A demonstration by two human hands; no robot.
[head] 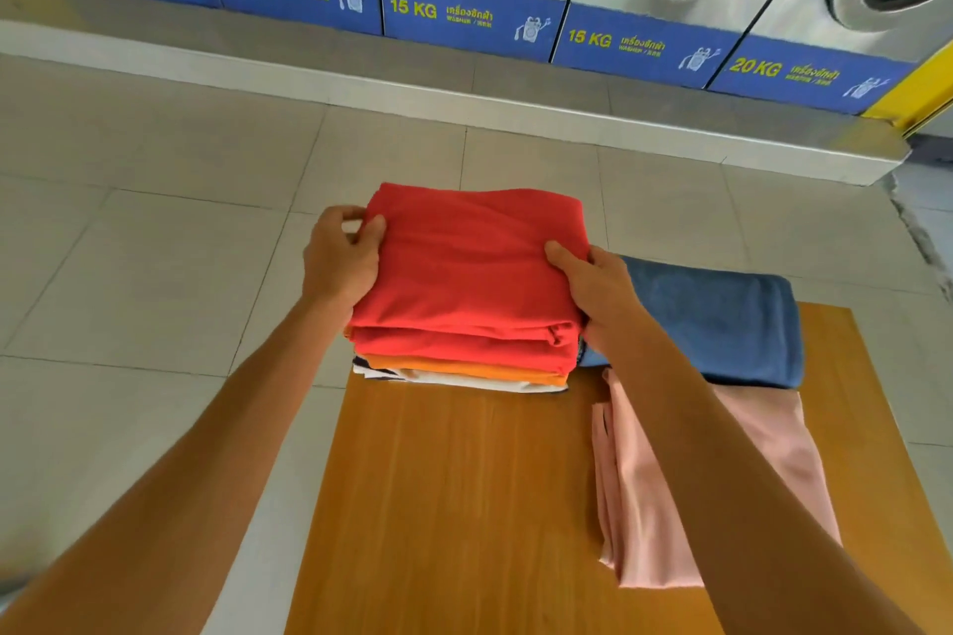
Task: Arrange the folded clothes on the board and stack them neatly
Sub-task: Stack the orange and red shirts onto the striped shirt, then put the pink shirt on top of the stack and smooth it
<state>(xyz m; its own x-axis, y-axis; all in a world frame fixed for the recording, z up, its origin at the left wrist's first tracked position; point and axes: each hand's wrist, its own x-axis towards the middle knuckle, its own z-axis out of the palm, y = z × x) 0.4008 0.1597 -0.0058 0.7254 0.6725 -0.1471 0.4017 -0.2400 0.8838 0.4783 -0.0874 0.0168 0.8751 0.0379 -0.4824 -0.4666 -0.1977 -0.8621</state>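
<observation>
my left hand [343, 255] and right hand [593, 289] both grip the sides of the red folded shirt [469, 268] atop the stack [459, 369] at the wooden board [464, 490] far edge, and an uneven squeeze could skew the pile off onto the floor.

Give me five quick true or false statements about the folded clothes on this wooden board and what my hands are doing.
1. Both hands grip the red folded garment: left hand, right hand. True.
2. The red garment tops the stack. True.
3. The blue folded garment lies left of the stack. False: it lies to the right.
4. The pink garment sits on the stack. False: it lies on the wooden board, nearer than the blue one.
5. An orange layer shows below the red. True.
</observation>
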